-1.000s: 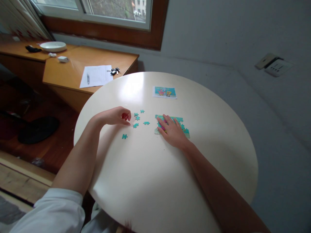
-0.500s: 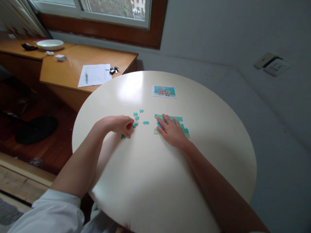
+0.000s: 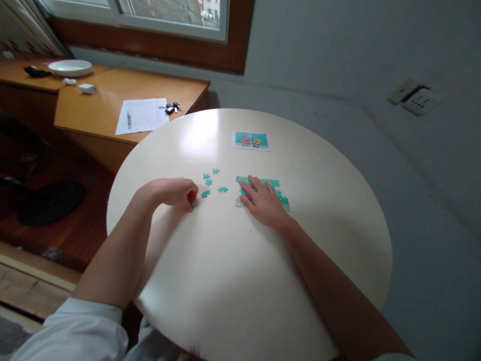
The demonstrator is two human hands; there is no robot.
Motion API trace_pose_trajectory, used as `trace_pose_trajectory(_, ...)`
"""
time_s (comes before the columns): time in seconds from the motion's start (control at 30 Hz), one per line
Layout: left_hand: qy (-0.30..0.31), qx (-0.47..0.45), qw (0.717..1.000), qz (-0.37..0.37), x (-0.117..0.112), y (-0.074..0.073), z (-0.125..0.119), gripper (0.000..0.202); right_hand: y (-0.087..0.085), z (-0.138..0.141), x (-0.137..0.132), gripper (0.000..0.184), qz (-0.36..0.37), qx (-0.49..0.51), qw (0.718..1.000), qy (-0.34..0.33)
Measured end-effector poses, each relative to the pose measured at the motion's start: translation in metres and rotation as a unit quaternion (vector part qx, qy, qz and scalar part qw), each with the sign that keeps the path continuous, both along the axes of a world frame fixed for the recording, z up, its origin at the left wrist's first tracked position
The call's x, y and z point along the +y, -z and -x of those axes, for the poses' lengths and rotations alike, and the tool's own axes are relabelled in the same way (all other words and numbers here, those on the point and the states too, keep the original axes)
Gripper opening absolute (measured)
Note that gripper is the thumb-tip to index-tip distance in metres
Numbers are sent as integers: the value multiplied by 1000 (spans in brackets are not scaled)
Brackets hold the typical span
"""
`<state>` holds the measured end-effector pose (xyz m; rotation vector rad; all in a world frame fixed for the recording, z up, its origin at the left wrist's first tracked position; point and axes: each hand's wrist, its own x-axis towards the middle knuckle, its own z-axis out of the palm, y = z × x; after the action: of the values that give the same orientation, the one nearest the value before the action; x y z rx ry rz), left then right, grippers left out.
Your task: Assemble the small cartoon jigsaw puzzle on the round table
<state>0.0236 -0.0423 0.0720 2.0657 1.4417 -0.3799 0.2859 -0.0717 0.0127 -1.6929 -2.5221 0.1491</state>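
My left hand [image 3: 179, 192] is closed over the left part of the table, its fingertips pinching a small teal puzzle piece [image 3: 191, 205] that is mostly hidden. Just right of it lie several loose teal puzzle pieces [image 3: 223, 189], apart from one another. My right hand [image 3: 265, 201] rests with spread fingers on a partly assembled jigsaw puzzle [image 3: 270, 182], covering its middle. The puzzle is teal with some pink and yellow, and its right side has an uneven edge. Beyond it lies a reference picture [image 3: 250, 141] of two cartoon figures, one pink and one yellow.
All of this lies on a round white table [image 3: 210, 281]. Behind it at left, a wooden desk [image 3: 108, 100] bears a paper sheet [image 3: 143, 115], a pen, keys [image 3: 172, 107] and a white dish [image 3: 70, 67]. A wall with a socket [image 3: 423, 101] rises at right.
My left hand's fingers have closed on the puzzle piece that lay beneath them. My right hand stays on the puzzle. The whole view has shifted slightly.
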Motion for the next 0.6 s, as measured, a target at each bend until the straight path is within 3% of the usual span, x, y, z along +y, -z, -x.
trace_pose_trajectory(0.6, 59, -37, 997, -39, -2, -1, -2, 8, 0, -2, 1, 52, -15, 17, 1000, -5)
